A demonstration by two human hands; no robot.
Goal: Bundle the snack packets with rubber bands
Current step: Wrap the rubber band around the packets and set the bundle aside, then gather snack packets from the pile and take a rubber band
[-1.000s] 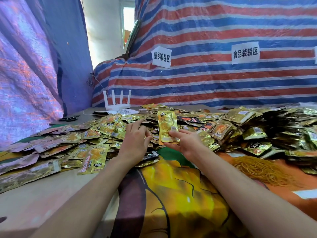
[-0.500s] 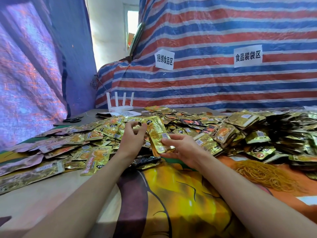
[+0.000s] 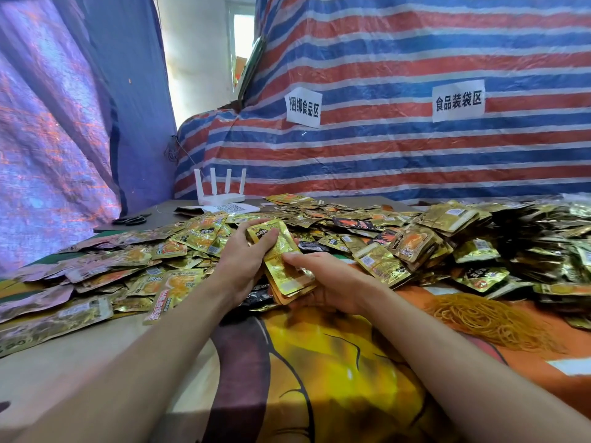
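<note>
A second ago the right hand [image 3: 335,282] holds a thin stack of gold snack packets [image 3: 281,266] upright above the heap while the left hand [image 3: 244,260] is picking among the loose packets [image 3: 179,251]. Now the left hand has come across with another packet and is laying it on the stack, and the stack has dropped lower and closer to the near edge of the worktop [image 3: 64,362]. I take this to mean the stack is still being built: it is thicker than it was, no band is on it, and the pile of yellow rubber bands [image 3: 479,318] lies untouched near the right edge, well apart from both hands. The stack is held off the worktop at the near fringe of the heap, about midway between the left and right edges. Its long axis runs near to far, leaning slightly left. The lower end sits in the right palm and the upper end tilts up toward the far edge, printed faces upward. The right hand cups it from beneath with the thumb pressed across the top face, a pinch. The left hand's fingers curl over the upper end, squaring the packets together.
</note>
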